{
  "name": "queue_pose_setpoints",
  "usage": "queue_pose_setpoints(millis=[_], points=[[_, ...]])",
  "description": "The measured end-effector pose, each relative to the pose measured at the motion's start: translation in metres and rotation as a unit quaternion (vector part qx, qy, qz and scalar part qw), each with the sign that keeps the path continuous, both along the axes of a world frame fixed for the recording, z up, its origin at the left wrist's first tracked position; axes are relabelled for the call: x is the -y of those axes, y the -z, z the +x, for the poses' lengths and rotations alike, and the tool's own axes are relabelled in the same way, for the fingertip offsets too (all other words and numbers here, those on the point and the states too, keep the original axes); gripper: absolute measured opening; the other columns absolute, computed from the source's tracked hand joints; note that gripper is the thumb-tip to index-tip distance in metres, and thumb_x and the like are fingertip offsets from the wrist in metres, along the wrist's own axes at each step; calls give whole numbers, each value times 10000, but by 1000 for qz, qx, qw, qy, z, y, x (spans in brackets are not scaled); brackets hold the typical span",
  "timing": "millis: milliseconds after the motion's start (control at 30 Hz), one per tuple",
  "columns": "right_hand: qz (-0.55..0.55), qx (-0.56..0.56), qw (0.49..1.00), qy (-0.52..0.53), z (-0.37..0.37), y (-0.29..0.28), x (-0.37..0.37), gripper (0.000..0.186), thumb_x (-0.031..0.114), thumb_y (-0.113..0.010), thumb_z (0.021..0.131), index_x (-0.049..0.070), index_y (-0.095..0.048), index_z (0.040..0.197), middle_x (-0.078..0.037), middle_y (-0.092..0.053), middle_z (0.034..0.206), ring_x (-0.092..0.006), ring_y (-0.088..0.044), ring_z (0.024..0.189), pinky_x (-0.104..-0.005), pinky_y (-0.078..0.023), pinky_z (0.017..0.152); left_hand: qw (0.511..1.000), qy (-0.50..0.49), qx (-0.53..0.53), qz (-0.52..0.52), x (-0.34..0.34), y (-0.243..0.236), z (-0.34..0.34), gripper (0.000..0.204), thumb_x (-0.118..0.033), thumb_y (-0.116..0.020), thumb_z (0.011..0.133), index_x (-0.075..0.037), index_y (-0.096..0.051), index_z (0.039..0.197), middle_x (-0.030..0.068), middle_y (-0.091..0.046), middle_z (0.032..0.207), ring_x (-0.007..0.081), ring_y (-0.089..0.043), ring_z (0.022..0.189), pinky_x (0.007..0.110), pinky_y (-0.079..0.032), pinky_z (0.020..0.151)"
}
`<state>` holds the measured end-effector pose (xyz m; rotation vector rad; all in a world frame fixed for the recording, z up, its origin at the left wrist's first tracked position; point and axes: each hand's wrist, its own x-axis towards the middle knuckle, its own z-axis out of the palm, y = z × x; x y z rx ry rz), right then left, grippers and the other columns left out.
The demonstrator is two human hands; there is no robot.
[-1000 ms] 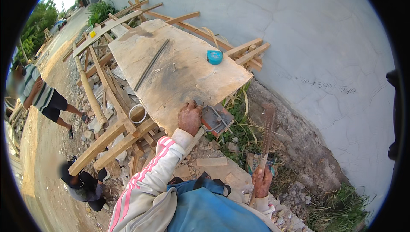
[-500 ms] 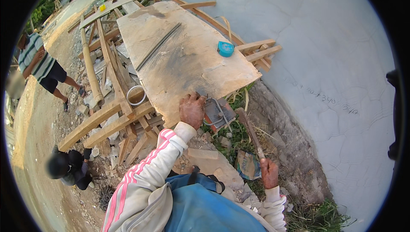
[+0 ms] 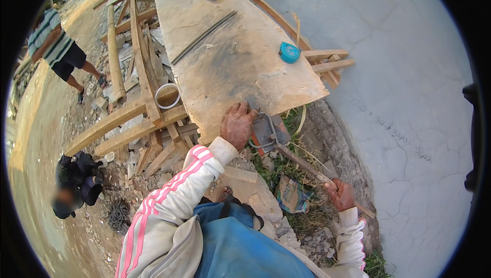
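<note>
At the near edge of a worn wooden board (image 3: 271,81), my left hand (image 3: 239,126) is curled closed over a bent metal rod (image 3: 274,133), whose grey loop sticks out beyond the fingers. Just below the loop is a dark flat piece with an orange edge (image 3: 264,149). My right hand (image 3: 340,194) grips a long brownish bar (image 3: 305,165) near its lower end. The bar slants up to the left, its far end close to the rod; whether they touch is unclear. Thin straight rods (image 3: 203,37) and a turquoise tape measure (image 3: 289,52) lie on the board.
Wooden beams (image 3: 140,58) and a white ring (image 3: 167,97) are left of the board. A cracked grey wall (image 3: 409,88) runs along the right. One person stands (image 3: 59,42) and another crouches (image 3: 76,180) at left. A crumpled bag (image 3: 292,194) lies among weeds.
My right hand has moved right and slightly up, swinging the bar to a flatter slant. My left hand stays at the board's edge. The view has shifted, and the crouching person has changed posture.
</note>
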<state>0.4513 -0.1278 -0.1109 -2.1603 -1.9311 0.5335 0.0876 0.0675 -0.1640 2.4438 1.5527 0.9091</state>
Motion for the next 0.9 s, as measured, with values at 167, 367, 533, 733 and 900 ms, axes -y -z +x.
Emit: queue_pose_setpoints(millis=[167, 367, 533, 733, 900], points=[[-20, 38, 999, -32, 16, -8, -25, 641, 651, -619, 885, 46, -540, 689, -162, -434, 533, -391, -506, 522, -463, -397, 531, 1000, -1, -1, 11, -1, 1, 0, 198, -90, -670, 817, -76, -751, 997, 114, -643, 971, 306, -626, 947, 422, -513, 851], [29, 73, 993, -88, 28, -6, -49, 677, 694, -604, 870, 52, -526, 669, -147, -440, 509, -390, -503, 504, -469, -393, 513, 1000, 0, -7, 14, -3, 3, 0, 202, -97, -673, 816, -74, -746, 1002, 112, -643, 998, 303, -622, 964, 423, -506, 866], [26, 55, 994, -88, 30, -3, -53, 698, 716, -601, 859, 52, -522, 657, -154, -454, 518, -393, -514, 512, -473, -398, 520, 1000, -3, -8, 16, -1, 4, 1, 223, -107, -631, 810, -84, -744, 1002, 116, -622, 991, 291, -616, 1004, 422, -493, 901], [30, 78, 992, -90, 30, -1, -57, 715, 733, -596, 851, 51, -527, 651, -149, -461, 520, -387, -501, 513, -472, -397, 524, 1000, -1, 3, 25, -2, 5, 0, 208, -86, -672, 807, -72, -739, 1003, 112, -635, 1009, 307, -616, 977, 430, -502, 877], [27, 53, 995, -82, 34, 1, -60, 710, 725, -610, 844, 49, -519, 649, -149, -454, 517, -392, -487, 518, -469, -386, 520, 1000, 0, -12, 18, -1, 4, 0, 227, -81, -673, 797, -74, -741, 1014, 113, -635, 1001, 307, -616, 978, 429, -507, 880]])
